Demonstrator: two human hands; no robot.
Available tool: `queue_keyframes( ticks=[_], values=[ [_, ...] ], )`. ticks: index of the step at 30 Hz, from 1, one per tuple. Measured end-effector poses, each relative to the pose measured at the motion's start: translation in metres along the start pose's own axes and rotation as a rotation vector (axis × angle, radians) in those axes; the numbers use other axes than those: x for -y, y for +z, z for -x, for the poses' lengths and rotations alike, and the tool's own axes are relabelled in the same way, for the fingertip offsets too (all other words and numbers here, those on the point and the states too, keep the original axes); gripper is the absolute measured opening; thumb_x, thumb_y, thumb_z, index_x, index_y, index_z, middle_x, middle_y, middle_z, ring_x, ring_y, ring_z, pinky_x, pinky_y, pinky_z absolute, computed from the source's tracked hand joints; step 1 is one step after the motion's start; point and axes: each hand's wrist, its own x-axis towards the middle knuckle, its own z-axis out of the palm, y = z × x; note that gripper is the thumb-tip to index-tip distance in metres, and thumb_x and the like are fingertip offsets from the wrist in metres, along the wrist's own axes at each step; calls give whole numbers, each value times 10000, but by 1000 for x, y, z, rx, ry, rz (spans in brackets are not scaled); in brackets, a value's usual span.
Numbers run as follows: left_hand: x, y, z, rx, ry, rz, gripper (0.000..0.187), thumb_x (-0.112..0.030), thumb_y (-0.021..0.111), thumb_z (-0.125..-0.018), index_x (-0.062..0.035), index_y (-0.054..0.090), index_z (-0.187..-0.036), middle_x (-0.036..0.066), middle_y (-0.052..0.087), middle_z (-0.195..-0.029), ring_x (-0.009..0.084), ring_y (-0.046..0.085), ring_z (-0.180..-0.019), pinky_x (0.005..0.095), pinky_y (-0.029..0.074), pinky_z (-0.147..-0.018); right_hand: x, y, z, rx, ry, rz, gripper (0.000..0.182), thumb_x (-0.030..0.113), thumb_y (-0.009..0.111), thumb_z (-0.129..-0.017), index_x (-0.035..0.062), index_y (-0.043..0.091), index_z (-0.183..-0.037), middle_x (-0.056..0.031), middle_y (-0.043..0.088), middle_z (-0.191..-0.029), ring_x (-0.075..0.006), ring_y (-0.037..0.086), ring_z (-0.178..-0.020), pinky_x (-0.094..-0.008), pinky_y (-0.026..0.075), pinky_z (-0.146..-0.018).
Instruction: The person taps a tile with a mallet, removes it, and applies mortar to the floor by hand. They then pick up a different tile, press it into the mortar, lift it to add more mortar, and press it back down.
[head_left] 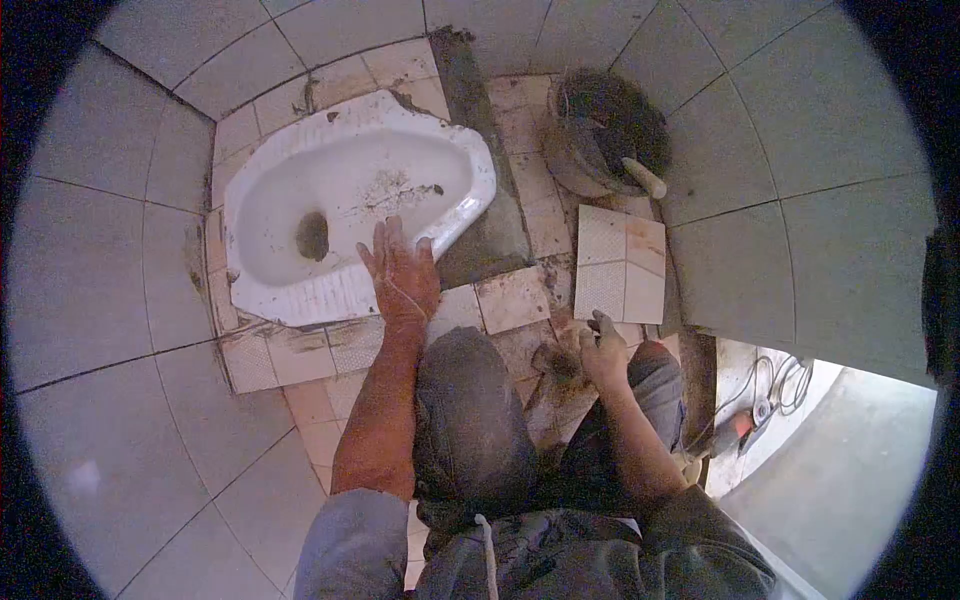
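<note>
A white squat toilet pan (270,170) is set in the floor at the left, with dirt and crumbs in its bowl. My left hand (407,285) lies on the pan's near rim, fingers spread, holding nothing. At the right, my right hand (606,358) is closed near my knee, its fingers curled together. Whatever may be in it is too small and dark to make out. Just beyond that hand lies a pale floor tile (602,285) with a cross line and a textured part.
A dirty black bucket (575,160) stands at the back right, a pale handle (643,178) leaning over its rim. Grey tiled walls (790,160) close in on both sides. A dark mortar strip (480,140) runs beside the pan. Cables (790,385) lie past the doorway.
</note>
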Motion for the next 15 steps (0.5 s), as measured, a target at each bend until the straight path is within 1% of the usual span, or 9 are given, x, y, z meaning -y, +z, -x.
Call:
queue_keyframes(
  ticks=[2, 4, 5, 7, 8, 9, 10, 11, 15],
  values=[
    [0, -5, 2, -10, 37, -68, 560, -322, 471, -953, 56, 375, -1355, 198, 392, -1418, 348, 271, -1379, 556, 104, -1151, 54, -42, 13, 116, 6, 14, 562, 417, 550, -891, -19, 526, -1244, -255, 623, -1130, -405, 609, -1022, -446, 467, -913],
    [-3, -9, 3, -22, 79, -126, 552, -308, 469, -954, 57, 371, -1357, 201, 389, -1420, 345, 274, -1379, 553, 102, -1152, 124, -82, 24, 156, -56, 24, 478, 419, 550, -892, 15, 582, -1144, -208, 653, -1043, -408, 621, -952, -472, 482, -865],
    [-4, -11, 4, 2, 71, -163, 526, -294, 465, -957, 55, 388, -1343, 202, 389, -1418, 344, 280, -1377, 558, 98, -1151, 143, -90, 35, 210, -277, 186, 382, 312, 590, -832, 31, 599, -1092, -183, 640, -980, -350, 623, -912, -432, 505, -788],
    [-6, -13, 1, 10, 79, -191, 500, -279, 462, -959, 53, 405, -1328, 203, 388, -1417, 344, 286, -1374, 564, 93, -1149, 185, -102, 60, 228, -988, 408, 237, 191, 604, -741, 57, 607, -936, -133, 595, -847, -288, 608, -849, -407, 523, -677],
    [-6, -10, 0, 1, 28, -178, 450, -273, 457, -964, 39, 455, -1288, 201, 394, -1410, 355, 293, -1368, 581, 100, -1142, 210, -109, 82, 315, -1165, 426, 235, 188, 602, -740, 55, 605, -934, -135, 595, -847, -292, 608, -845, -410, 523, -677],
    [-5, -4, 1, -1, -18, -163, 407, -267, 452, -969, 24, 505, -1248, 200, 401, -1404, 365, 299, -1362, 598, 107, -1134, 232, -115, 107, 460, -1193, 423, 233, 185, 601, -740, 53, 603, -932, -137, 595, -847, -295, 609, -841, -414, 523, -677],
    [3, 9, 5, -128, 54, -121, 326, -241, 459, -969, -7, 584, -1160, 207, 418, -1386, 384, 310, -1349, 623, 129, -1119, 253, -123, 130, 574, -1248, 425, 231, 181, 600, -739, 52, 600, -930, -139, 595, -847, -299, 609, -837, -417, 523, -677],
    [1, 2, 6, -120, 80, -104, 326, -241, 459, -969, -7, 584, -1160, 207, 418, -1386, 384, 310, -1349, 623, 129, -1119, 267, -129, 146, 632, -1279, 416, 229, 178, 598, -739, 50, 598, -928, -141, 595, -847, -303, 609, -833, -421, 524, -676],
    [-11, -15, 8, -122, 78, -158, 310, -234, 477, -969, -15, 601, -1151, 214, 438, -1366, 390, 337, -1325, 625, 140, -1115, 287, -144, 175, 689, -1325, 386, 220, 165, 593, -736, 44, 589, -920, -149, 595, -847, -318, 610, -817, -434, 525, -676]
  ],
)
